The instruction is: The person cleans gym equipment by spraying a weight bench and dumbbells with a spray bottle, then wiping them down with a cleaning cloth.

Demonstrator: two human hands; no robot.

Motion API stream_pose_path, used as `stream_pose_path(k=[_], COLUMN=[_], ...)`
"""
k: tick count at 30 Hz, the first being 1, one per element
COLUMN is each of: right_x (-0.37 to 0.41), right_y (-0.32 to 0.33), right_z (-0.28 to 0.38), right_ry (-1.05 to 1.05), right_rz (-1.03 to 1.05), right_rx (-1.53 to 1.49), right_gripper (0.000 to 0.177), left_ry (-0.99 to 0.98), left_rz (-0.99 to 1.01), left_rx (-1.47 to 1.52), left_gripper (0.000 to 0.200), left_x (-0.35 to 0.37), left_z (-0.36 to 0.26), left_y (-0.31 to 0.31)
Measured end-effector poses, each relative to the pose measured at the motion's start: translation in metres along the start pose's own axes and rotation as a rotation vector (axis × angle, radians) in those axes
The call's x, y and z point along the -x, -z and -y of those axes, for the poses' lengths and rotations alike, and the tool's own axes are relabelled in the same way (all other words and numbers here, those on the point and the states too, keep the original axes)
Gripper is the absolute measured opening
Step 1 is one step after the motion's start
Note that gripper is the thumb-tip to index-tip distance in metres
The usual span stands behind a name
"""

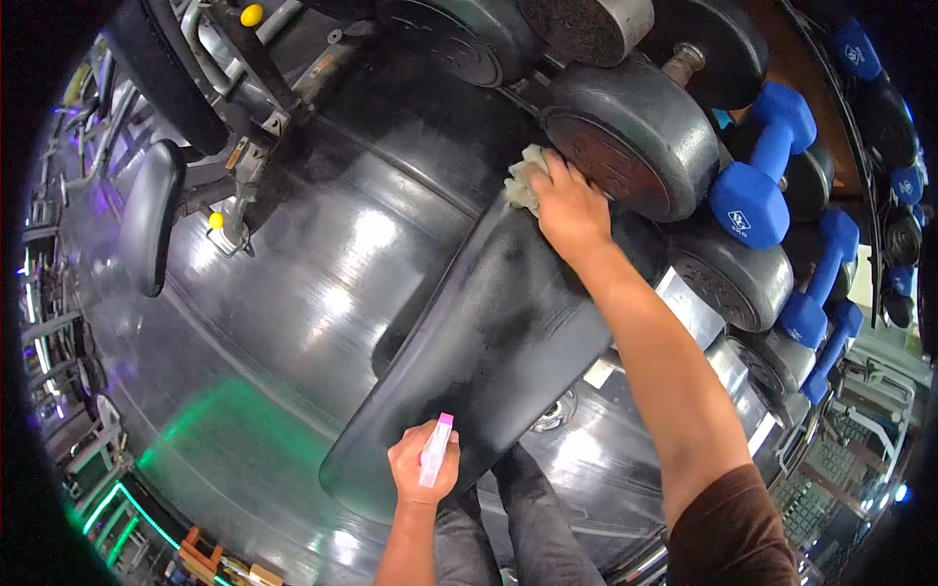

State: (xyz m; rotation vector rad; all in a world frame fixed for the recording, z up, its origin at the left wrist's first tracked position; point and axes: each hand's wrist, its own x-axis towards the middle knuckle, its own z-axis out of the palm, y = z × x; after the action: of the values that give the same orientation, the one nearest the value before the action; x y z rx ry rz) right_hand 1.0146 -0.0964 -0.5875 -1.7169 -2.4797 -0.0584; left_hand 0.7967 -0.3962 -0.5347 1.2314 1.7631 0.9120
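A black padded bench stretches from near my body toward a dumbbell rack. My right hand presses a pale cloth onto the far end of the bench pad, right beside a large grey dumbbell head. My left hand is closed around a small spray bottle with a pink cap, held upright over the near end of the bench.
Blue dumbbells and grey dumbbells fill the rack on the right. Another bench with black pads and yellow knobs stands at left on the shiny dark floor. More gym machines line the left edge.
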Motion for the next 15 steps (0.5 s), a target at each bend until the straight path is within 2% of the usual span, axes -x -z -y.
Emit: stream_pose_path(k=[2, 4, 8, 11, 14, 15], right_x=[0.020, 0.055, 0.140, 0.131, 0.050, 0.032], right_y=[-0.009, 0.008, 0.027, 0.023, 0.035, 0.021], right_z=[-0.002, -0.002, -0.007, -0.003, 0.042, 0.047], right_ry=[-0.064, -0.220, -0.625, -0.551, -0.222, -0.075], right_rz=[0.021, 0.116, 0.277, 0.153, 0.154, 0.121], right_rx=[0.012, -0.009, -0.111, -0.173, -0.214, -0.145], right_gripper=[0.035, 0.041, 0.056, 0.057, 0.051, 0.047], left_ry=[-0.033, -0.031, -0.020, -0.045, -0.044, -0.034], left_rz=[-0.010, -0.011, -0.034, -0.010, -0.001, -0.008], left_rx=[0.031, 0.045, 0.088, 0.042, 0.084, 0.078], left_gripper=[0.013, 0.013, 0.012, 0.011, 0.011, 0.010], left_x=[0.002, 0.003, -0.007, -0.004, -0.006, -0.005], left_z=[0.002, 0.002, -0.001, 0.003, 0.001, 0.003], left_y=[-0.002, 0.001, 0.009, 0.011, 0.010, 0.010])
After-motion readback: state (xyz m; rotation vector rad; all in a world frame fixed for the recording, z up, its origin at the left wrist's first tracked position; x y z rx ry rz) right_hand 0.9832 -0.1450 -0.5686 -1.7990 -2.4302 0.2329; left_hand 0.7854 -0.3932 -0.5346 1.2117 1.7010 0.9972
